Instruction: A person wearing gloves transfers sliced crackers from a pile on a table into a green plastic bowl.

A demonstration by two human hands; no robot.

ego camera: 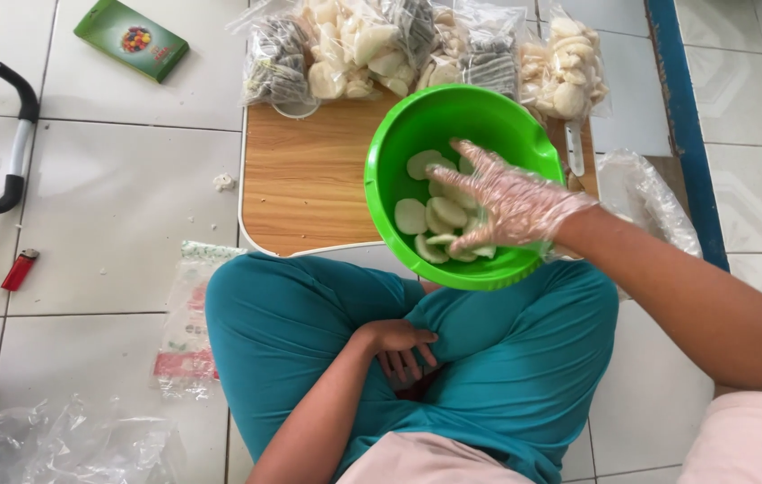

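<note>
A bright green plastic bowl (399,143) rests half on a small wooden table and half over my lap, with several pale round crackers (411,216) inside. My right hand (506,202), in a clear plastic glove, reaches into the bowl with fingers spread over the crackers; whether it grips any is unclear. My bare left hand (399,348) lies in my lap on the teal trousers, fingers loosely curled, holding nothing.
A low wooden table (305,179) carries several clear bags of crackers (345,49) along its far edge. On the tiled floor lie a green box (132,38), a red lighter (20,269), empty plastic bags (186,332) and a black-handled metal frame (13,134).
</note>
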